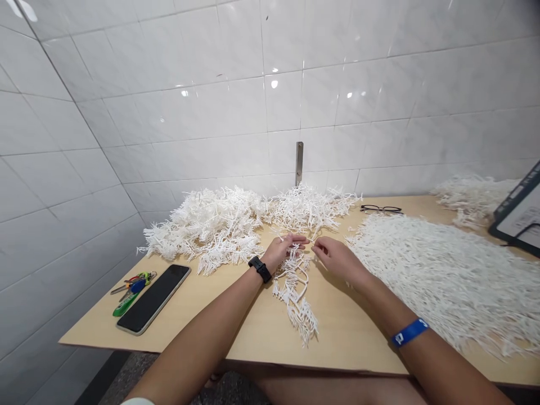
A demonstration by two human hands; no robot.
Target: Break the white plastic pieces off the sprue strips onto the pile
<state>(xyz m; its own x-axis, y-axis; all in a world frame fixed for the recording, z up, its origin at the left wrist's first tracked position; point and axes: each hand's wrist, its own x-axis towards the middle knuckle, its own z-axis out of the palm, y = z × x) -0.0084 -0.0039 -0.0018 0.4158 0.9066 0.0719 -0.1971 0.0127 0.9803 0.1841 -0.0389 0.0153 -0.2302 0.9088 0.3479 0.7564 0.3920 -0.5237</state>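
Note:
A black watch is on the wrist of my left hand (pixel 282 251), whose fingers hold a white branched strand (pixel 297 306). The strand hangs over the palm and trails down onto the wooden table (pixel 337 349), with many thin side twigs. Just right of it, my right hand (pixel 335 256) is closed in a pinch near the left fingertips; whatever it pinches is too small to make out. A tangled heap of similar white branched strands (pixel 219 222) lies behind my left hand. To the right spreads a wide, flat pile of short loose white pieces (pixel 442 275).
A phone (pixel 154 298) and a bunch of keys (pixel 135 287) lie on the left. Behind the loose pile are eyeglasses (pixel 382 208). A dark-framed board (pixel 521 211) stands at the far right, beside more white strands (pixel 472 194). The tiled wall (pixel 228 112) bounds the table's back.

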